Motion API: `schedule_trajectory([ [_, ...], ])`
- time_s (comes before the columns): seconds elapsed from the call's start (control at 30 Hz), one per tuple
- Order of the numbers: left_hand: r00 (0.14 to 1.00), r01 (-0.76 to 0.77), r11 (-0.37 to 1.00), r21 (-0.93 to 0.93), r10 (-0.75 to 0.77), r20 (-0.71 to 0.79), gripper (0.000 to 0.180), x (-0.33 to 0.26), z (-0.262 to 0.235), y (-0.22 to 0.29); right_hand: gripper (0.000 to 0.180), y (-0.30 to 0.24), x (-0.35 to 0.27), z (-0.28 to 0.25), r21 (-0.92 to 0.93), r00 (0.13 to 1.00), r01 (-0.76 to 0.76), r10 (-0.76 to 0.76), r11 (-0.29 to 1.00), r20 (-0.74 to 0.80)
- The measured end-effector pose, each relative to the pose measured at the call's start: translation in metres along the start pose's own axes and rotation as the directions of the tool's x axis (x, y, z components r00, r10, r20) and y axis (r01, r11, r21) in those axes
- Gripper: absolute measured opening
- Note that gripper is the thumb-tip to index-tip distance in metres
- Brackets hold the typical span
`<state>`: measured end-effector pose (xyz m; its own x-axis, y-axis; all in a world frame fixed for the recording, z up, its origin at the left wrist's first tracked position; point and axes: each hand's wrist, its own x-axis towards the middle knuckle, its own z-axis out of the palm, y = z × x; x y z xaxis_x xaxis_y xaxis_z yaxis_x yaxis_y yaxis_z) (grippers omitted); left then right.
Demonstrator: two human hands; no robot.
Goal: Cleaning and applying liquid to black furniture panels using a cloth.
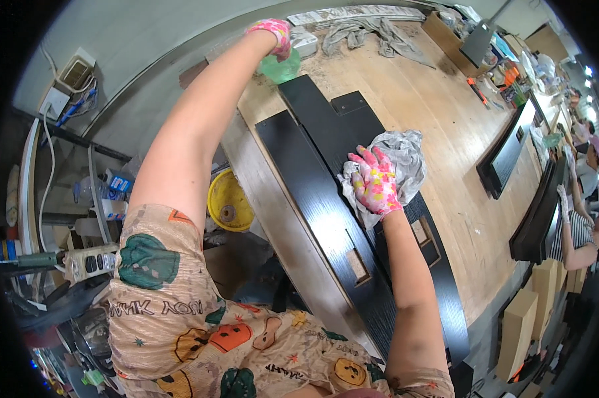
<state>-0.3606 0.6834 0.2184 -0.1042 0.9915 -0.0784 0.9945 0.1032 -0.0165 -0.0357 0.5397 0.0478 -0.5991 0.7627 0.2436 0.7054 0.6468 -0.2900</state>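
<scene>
Two long black boards (322, 212), glossy and grained, a cutout (358, 266) in each, are laid side by side on the table (439, 99); one grey cloth (407, 158) is pressed onto the right one by the flat, open right hand (377, 182); one green bottle (279, 69), past their far ends, is touched by the left hand (273, 36), whether gripped cannot be told
</scene>
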Motion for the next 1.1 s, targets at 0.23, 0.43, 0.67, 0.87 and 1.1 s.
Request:
schedule_trajectory([
  [0.23, 0.992, -0.025, 1.000, 0.007, 0.024, 0.124, 0.029, 0.052, -0.003, -0.056, 0.045, -0.007, -0.003, 0.000, -0.005, 1.000, 0.005, -0.005, 1.000, 0.007],
  [0.43, 0.911, -0.216, 0.937, 0.275, 0.295, -0.288, 0.061, -0.036, 0.019, 0.010, 0.064, -0.004, -0.013, -0.016, 0.266, 0.994, -0.086, 0.100, 0.960, -0.039],
  [0.67, 0.668, -0.731, 0.656, -0.190, 0.629, -0.398, 0.016, -0.194, 0.167, 0.082, 0.072, -0.014, -0.032, -0.020, -0.207, 0.955, -0.288, 0.296, 0.935, 0.010],
  [0.87, 0.648, -0.745, 0.518, -0.420, 0.712, -0.272, 0.052, -0.265, 0.204, 0.218, 0.042, 0.023, 0.008, -0.041, 0.689, 0.815, -0.455, 0.576, 0.564, 0.067],
  [1.1, 0.786, -0.580, 0.201, -0.789, 0.389, -0.480, 0.058, -0.277, 0.286, 0.288, 0.076, -0.092, 0.003, 0.004, 0.078, 0.899, 0.325, -0.333, 0.943, 0.284],
])
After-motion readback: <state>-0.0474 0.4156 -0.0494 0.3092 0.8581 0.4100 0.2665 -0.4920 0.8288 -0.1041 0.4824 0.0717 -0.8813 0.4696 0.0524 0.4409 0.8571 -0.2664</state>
